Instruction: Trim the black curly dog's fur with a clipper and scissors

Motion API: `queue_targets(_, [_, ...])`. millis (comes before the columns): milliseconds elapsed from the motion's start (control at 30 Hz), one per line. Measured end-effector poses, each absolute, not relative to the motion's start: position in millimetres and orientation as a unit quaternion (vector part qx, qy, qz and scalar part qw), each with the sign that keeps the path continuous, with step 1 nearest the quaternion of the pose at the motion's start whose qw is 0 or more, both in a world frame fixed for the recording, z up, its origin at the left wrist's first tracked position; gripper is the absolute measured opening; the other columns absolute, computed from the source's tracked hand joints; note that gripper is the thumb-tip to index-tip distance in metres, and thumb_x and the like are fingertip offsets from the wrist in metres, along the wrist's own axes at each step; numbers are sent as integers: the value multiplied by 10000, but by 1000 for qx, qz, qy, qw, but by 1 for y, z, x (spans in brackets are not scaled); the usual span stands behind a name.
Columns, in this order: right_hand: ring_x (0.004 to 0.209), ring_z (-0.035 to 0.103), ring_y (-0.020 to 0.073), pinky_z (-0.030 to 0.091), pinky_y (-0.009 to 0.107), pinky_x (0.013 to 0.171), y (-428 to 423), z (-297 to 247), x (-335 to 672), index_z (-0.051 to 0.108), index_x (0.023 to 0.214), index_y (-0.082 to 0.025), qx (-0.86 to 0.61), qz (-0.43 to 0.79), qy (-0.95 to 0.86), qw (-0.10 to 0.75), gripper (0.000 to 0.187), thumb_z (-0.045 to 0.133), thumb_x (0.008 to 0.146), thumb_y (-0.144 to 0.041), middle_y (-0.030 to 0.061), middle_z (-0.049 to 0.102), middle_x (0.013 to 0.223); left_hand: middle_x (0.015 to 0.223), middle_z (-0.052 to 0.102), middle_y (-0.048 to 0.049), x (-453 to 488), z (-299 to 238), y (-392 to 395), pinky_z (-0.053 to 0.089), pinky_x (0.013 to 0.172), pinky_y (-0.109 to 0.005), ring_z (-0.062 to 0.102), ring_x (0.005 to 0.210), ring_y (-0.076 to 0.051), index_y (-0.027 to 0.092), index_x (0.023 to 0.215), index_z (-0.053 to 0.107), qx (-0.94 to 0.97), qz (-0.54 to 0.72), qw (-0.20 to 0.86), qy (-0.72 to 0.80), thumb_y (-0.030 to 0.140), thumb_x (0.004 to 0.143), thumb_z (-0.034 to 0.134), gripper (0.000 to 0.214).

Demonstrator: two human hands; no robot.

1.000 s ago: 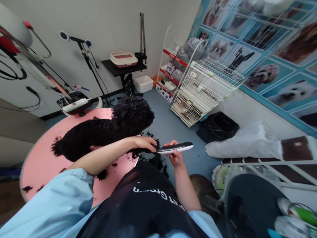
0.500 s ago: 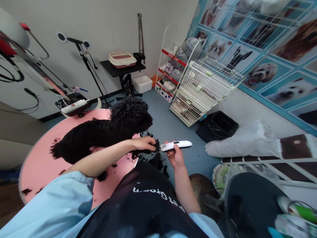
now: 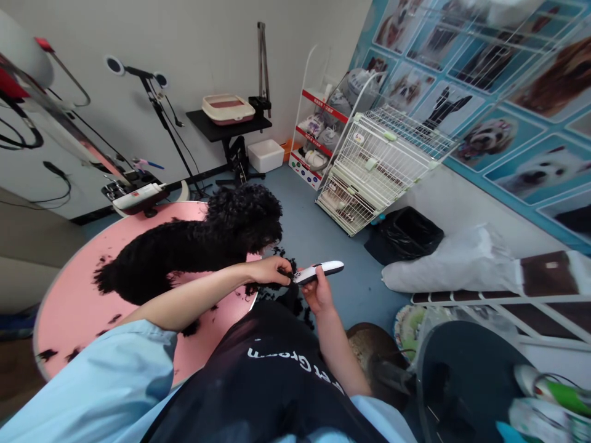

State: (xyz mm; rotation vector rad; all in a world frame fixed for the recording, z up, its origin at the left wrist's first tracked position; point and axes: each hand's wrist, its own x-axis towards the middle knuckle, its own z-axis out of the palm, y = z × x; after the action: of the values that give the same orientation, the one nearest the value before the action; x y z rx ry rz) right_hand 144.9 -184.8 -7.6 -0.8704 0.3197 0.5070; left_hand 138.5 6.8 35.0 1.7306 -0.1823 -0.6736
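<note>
The black dog (image 3: 170, 252) stands on the pink table (image 3: 83, 295). The left hand (image 3: 276, 271) grips what looks like its front paw (image 3: 293, 266), out past the table edge. The right hand (image 3: 318, 296) holds the white clipper (image 3: 325, 269), its tip right by the fur. It seems best to hold the paw still and go slowly, with the blade away from the left hand. The left arm (image 3: 189, 301) hides much of the leg. Cut hair (image 3: 47, 355) lies on the table, and a black bin (image 3: 406, 234) stands well apart.

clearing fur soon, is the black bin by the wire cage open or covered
Open: the black bin has no lid across its top, and its dark inside shows.
</note>
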Motion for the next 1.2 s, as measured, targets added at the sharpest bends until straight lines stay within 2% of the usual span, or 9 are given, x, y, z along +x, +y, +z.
queue_targets(100, [376, 453, 41, 403, 161, 359, -182, -13, 133, 577, 908, -230, -401, 220, 159, 875, 338, 715, 741, -489, 5, 758, 815, 642, 540, 42, 138, 37, 7, 314, 549, -223, 455, 579, -88, 157, 734, 581, 743, -279, 604, -69, 268, 637, 669, 171])
queue_targets(233, [456, 537, 59, 508, 196, 436, -181, -20, 116, 622, 917, -253, -354, 205, 181, 894, 290, 713, 760, -480, -5, 755, 951, 673, 572, 34, 139, 37, 7, 343, 551, -215, 495, 613, -101, 157, 804, 572, 730, -266, 628, -45, 269, 608, 695, 257])
queue_targets(400, [540, 600, 76, 593, 223, 554, -183, -21, 112, 652, 930, -240, -337, 224, 164, 900, 306, 711, 769, -494, 5, 747, 987, 669, 559, 52, 140, 31, 7, 300, 502, -192, 483, 572, -83, 175, 860, 492, 697, -250, 672, -17, 285, 598, 715, 362])
queue_targets(567, [445, 536, 66, 517, 209, 429, -180, -19, 116, 615, 898, -240, -387, 178, 178, 887, 286, 700, 762, -476, 1, 755, 918, 695, 568, 53, 139, 27, 5, 289, 489, -182, 467, 555, -68, 183, 868, 468, 696, -249, 674, -15, 232, 613, 666, 326])
queue_targets(767, [490, 570, 63, 505, 198, 482, -177, -11, 110, 580, 976, -282, -414, 89, 150, 893, 334, 750, 714, -401, -28, 754, 956, 680, 547, 61, 138, 29, 2, 286, 480, -179, 428, 533, -60, 181, 869, 453, 714, -218, 665, -38, 209, 643, 604, 274])
queue_targets(900, [552, 601, 67, 541, 213, 558, -177, -8, 115, 582, 972, -288, -384, 96, 160, 904, 321, 723, 731, -447, -24, 748, 1016, 704, 578, 53, 135, 29, 1, 321, 505, -184, 455, 550, -70, 187, 909, 441, 729, -201, 653, -42, 199, 642, 623, 323])
queue_targets(967, [516, 578, 69, 518, 212, 507, -180, -6, 119, 577, 945, -275, -397, 97, 171, 897, 310, 706, 736, -463, -24, 750, 967, 759, 609, 32, 133, 27, 1, 367, 546, -196, 509, 610, -90, 190, 924, 442, 741, -192, 642, -48, 192, 625, 640, 358])
queue_targets(1067, [414, 499, 59, 420, 191, 393, -185, 0, 126, 548, 921, -243, -450, 120, 159, 871, 345, 734, 699, -430, -18, 748, 846, 817, 631, 7, 130, 23, 1, 408, 595, -215, 568, 707, -127, 192, 952, 447, 756, -185, 625, -57, 193, 608, 658, 404])
queue_targets(1200, [386, 490, 60, 406, 194, 379, -191, 11, 131, 529, 927, -213, -507, 135, 107, 844, 407, 767, 655, -400, 0, 748, 807, 840, 645, -1, 128, 19, 0, 415, 601, -229, 579, 686, -135, 196, 973, 445, 771, -193, 603, -70, 212, 615, 655, 416])
